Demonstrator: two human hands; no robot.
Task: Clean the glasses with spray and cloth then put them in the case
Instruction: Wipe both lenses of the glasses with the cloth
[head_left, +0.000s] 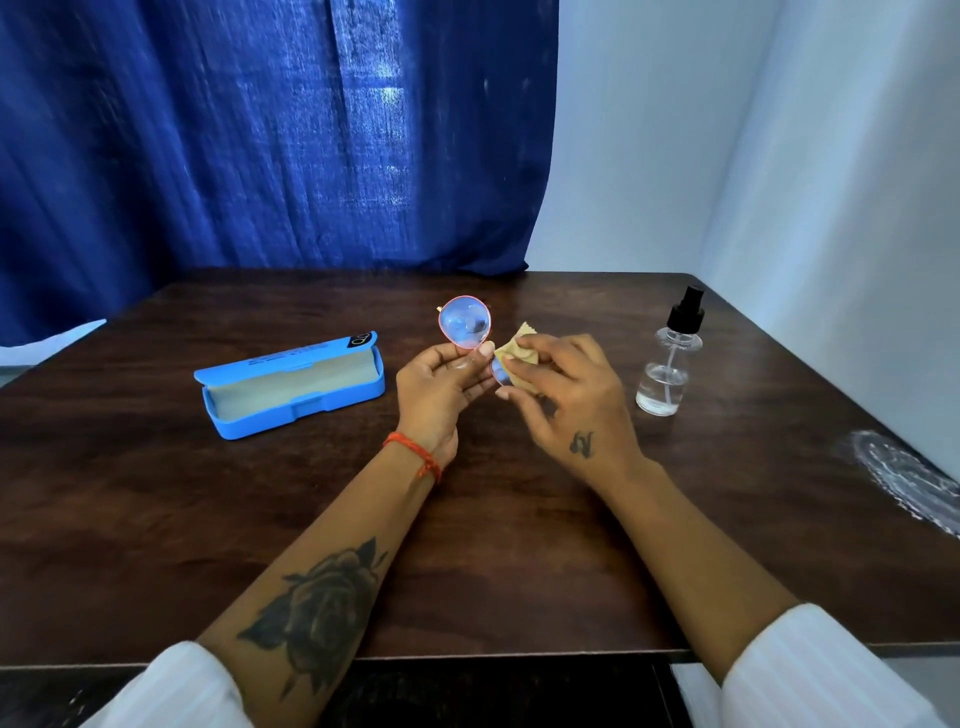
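Glasses (464, 326) mid-wipe, held above the dark worktop (519, 545).

Head view: the left hand (441, 387) has its grip pinched on the round, pink-rimmed frame near the bridge, while the right hand (566, 395) grips a tan cloth (519, 349) folded over the nearer lens. Wiping is the step in hand; next, likely, comes the far lens, then folding the arms. The blue hard case (291, 387) lies open at left, pale-lined; the clear spray bottle (667, 364), black-capped, stands upright at right.
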